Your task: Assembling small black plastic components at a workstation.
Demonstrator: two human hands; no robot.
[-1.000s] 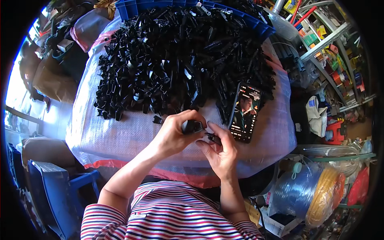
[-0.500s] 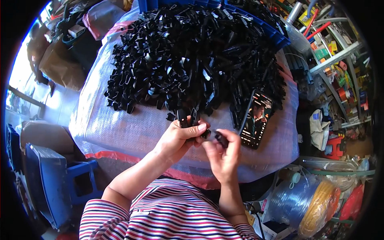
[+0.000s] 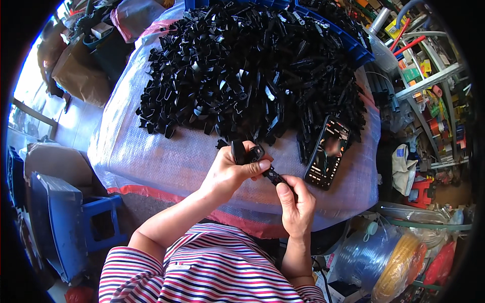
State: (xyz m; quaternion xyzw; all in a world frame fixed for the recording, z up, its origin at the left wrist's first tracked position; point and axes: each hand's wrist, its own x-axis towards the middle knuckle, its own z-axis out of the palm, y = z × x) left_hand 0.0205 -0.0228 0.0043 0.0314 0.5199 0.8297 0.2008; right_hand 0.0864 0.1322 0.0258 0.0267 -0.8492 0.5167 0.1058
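- Slim black plastic part (image 3: 273,176): long axis slants roughly toward woven sheet (image 3: 151,166)'s near-right corner.
- Left hand (image 3: 233,170) grips black pieces (image 3: 237,151).
- Right hand (image 3: 299,206) pinches part's lower end.

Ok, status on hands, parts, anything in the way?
Left hand gripping black parts. Right hand pinching black piece. Black pile beyond; phone off right.

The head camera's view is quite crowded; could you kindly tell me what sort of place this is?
It looks like a small hardware shop or cluttered storeroom, judging by the crowded metal shelves, the wrapped blue and yellow coils, and the big heap of black parts.
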